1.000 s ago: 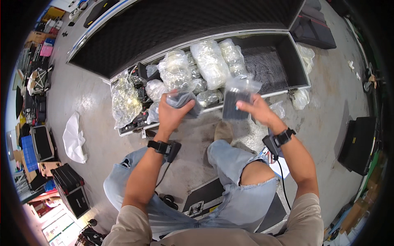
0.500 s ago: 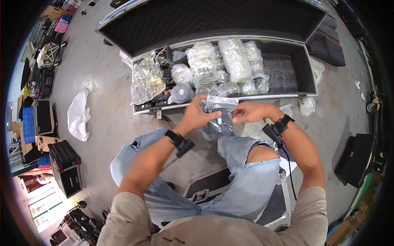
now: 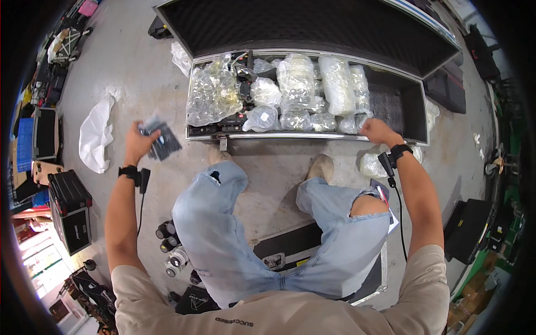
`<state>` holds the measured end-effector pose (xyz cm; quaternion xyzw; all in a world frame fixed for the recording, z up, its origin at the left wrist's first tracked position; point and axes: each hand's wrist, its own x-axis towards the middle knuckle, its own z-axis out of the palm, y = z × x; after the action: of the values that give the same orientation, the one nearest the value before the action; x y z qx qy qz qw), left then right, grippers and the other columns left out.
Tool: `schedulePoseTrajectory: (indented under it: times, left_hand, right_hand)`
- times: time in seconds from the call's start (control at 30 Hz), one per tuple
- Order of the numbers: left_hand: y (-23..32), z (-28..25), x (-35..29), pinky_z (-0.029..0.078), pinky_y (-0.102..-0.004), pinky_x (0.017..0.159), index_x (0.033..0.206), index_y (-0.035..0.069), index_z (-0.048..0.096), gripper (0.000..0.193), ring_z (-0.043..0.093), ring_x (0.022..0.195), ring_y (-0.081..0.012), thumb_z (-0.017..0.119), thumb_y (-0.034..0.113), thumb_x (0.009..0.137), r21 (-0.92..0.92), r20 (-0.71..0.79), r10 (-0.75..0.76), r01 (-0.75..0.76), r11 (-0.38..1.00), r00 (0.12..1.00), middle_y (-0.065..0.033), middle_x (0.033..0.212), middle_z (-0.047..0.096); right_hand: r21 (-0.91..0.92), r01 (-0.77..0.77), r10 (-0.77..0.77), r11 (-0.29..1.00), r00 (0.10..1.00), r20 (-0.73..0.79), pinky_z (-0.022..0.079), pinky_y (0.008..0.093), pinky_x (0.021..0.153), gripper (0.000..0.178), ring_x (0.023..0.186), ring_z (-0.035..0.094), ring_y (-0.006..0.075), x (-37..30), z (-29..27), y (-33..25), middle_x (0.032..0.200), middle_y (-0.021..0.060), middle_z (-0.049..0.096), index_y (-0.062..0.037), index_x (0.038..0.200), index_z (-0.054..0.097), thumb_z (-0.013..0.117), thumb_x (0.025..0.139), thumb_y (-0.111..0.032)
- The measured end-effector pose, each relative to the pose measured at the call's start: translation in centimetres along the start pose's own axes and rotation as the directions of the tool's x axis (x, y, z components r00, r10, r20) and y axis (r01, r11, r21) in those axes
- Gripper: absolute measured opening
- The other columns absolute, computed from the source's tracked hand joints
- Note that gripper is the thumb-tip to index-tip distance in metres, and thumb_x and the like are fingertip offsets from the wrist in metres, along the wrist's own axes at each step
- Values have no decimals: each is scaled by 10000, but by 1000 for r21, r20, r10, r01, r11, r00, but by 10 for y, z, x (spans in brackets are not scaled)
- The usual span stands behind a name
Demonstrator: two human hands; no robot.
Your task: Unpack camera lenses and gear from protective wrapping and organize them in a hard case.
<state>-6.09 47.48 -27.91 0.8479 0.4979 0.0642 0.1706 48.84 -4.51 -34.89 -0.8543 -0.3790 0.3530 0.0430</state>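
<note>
To the left of the hard case, my left hand (image 3: 138, 142) is closed on a clear zip bag (image 3: 162, 144) with something dark inside, blurred by motion. My right hand (image 3: 379, 132) hovers over the case's front rim with its fingers curled together. What those fingers hold, if anything, is hidden. Just beside their tips lies a small bubble-wrapped bundle (image 3: 362, 119). The long black case (image 3: 391, 100) lies with its lid raised. Inside sit several bubble-wrapped rolls (image 3: 337, 86) and, at the left end, a loose heap of bubble wrap (image 3: 212, 92).
A white sheet (image 3: 96, 137) lies on the floor at left. Several black cylindrical items (image 3: 167, 234) stand beside my left leg. Crumpled plastic (image 3: 371, 163) lies before the case's right end. A black case (image 3: 472, 229) is at far right.
My left hand has carried the zip bag from the front of the case out to the left. My right hand has moved away from the bag, right and up, to the case's front rim.
</note>
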Motion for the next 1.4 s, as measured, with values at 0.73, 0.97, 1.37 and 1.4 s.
schedulePoseTrajectory:
  times: [0.73, 0.97, 1.37, 1.4]
  left_hand:
    - [-126, 182, -104, 526, -459, 960, 1413, 40, 467, 691, 608, 1170, -401, 787, 225, 829, -121, 319, -81, 126, 985, 944, -254, 1325, 561]
    - [-15, 19, -52, 563, -356, 822, 1342, -10, 537, 530, 696, 968, -263, 735, 203, 898, -494, 93, -14, 58, 867, 996, -181, 1146, 674]
    - [263, -137, -172, 526, -267, 851, 1262, 36, 606, 360, 659, 904, -92, 708, 80, 919, -886, 19, 443, -191, 423, 896, -40, 1049, 709]
    - [284, -114, -175, 518, -256, 831, 1266, 38, 600, 361, 646, 891, -82, 714, 112, 931, -935, 78, 504, -111, 335, 860, -30, 1051, 706]
  right_hand:
    - [-361, 588, -588, 724, 799, 123, 551, 513, 827, 675, 934, 653, 450, 114, 87, -293, 1196, 257, 498, -20, 1208, 477, 844, 700, -269]
    - [-378, 501, -523, 778, 851, 50, 557, 509, 832, 637, 956, 660, 454, 83, 55, -296, 1194, 269, 537, -9, 1218, 486, 812, 721, -237]
    - [-725, 81, -208, 684, 974, -88, 428, 702, 969, 686, 1346, 415, 381, 115, 127, -331, 1419, 35, 518, -180, 1371, 546, 805, 760, -356]
    - [-694, -16, -173, 720, 964, -202, 436, 702, 954, 586, 1345, 416, 389, 134, 133, -284, 1434, 45, 507, -172, 1364, 555, 743, 832, -331]
